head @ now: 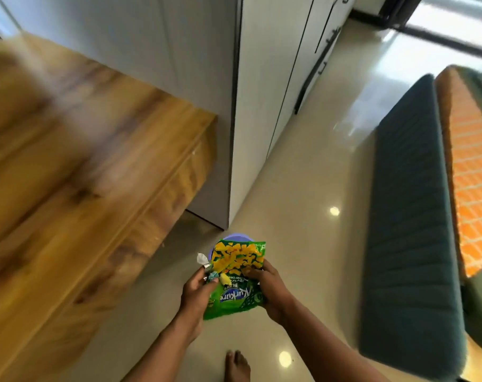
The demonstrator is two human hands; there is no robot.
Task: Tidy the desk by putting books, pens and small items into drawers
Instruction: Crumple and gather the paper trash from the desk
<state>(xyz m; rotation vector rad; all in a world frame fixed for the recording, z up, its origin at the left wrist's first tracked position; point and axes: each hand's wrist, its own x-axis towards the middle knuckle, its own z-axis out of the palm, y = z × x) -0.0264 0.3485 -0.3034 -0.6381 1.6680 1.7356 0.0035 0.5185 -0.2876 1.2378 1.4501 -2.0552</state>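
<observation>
A green and yellow snack packet (235, 274) is held above the floor between both hands. My left hand (197, 295) grips its left edge, and several small crumpled wrappers (206, 267) sit at its fingertips. My right hand (270, 289) grips the packet's right side, thumb on the front. A purple round thing (235, 237) shows just beyond the packet's top edge, mostly hidden behind it. The wooden desk (77, 172) with drawer fronts lies to the left, blurred.
White cabinet doors (264, 78) stand behind the desk. A dark green padded bed edge (408, 216) with an orange checked sheet (474, 172) fills the right. Glossy beige floor (311, 205) runs between them. My bare foot (235, 366) is at the bottom.
</observation>
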